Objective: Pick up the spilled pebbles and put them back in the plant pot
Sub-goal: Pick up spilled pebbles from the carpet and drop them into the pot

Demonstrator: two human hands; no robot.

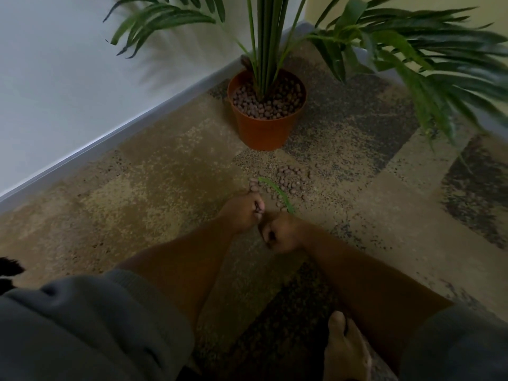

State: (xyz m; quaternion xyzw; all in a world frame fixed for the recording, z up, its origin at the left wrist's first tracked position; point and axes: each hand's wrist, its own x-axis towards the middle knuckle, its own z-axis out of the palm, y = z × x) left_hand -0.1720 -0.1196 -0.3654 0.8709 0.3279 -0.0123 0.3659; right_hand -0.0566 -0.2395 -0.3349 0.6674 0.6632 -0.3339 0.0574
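Head view: our left hand (243,213), fingers curled around a few pebbles; our right hand (280,233), fisted, contents indiscernible. Spilled pebbles (291,178) on carpet (137,182), near the orange plant pot (264,133) by the corner.

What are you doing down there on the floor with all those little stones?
A person is gathering spilled pebbles off the carpet. The left hand is curled around a few pebbles, and the right hand is closed beside it, contents hidden. A small pile still lies on the floor in front of the orange plant pot, which already holds many pebbles.
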